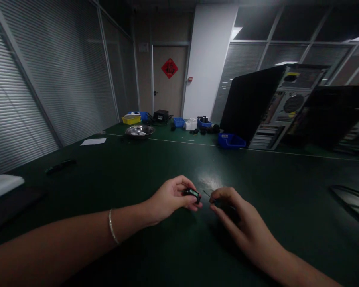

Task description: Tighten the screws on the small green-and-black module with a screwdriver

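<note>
I'm watching the left hand [175, 196], whose fingers are clamping a small black device [193, 193] just below and right of the frame's centre, over the tabletop [131, 169]. Its longer side is sloping gently down rightward. The right hand [247, 221] is resting farther right, fingers pinching a thin tool [207, 194]; its tip is pointing up-left, showing just apart from the device. The right hand is mostly hiding the handle; dimness is obscuring the device's details.

On the table [155, 159] beyond the hands [170, 195], a bowl [139, 136] stands left and a computer tower [254, 99] right.
</note>
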Motion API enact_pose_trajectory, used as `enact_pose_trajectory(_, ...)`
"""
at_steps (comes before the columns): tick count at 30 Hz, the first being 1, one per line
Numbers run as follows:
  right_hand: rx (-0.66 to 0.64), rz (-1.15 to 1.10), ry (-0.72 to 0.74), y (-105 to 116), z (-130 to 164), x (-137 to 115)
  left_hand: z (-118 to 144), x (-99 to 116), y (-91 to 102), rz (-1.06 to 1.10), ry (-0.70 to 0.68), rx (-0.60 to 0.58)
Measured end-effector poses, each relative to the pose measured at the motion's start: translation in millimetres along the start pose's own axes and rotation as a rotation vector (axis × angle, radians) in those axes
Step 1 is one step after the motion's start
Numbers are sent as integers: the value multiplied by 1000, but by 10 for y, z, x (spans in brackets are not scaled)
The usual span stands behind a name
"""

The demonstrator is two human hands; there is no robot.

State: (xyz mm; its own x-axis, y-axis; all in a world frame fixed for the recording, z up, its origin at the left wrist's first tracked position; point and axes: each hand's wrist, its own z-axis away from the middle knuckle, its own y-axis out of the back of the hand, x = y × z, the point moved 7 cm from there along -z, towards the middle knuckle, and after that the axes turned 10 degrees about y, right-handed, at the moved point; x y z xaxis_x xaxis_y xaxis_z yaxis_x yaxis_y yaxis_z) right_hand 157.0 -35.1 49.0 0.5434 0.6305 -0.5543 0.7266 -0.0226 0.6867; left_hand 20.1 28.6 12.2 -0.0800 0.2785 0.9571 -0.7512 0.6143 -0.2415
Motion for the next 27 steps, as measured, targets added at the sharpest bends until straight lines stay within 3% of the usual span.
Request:
enact_pose_trajectory(5, -17, 15, -52, 52, -46, 27, 12, 35, 27, 18, -11, 43)
enact_pose_trajectory(16, -36, -6, -87, 16, -59, 84, -3, 43, 6, 45, -38, 19)
enact_pose_trajectory(27, -16, -76, -62, 42, -33, 92, -17, 44, 12, -33, -62, 30)
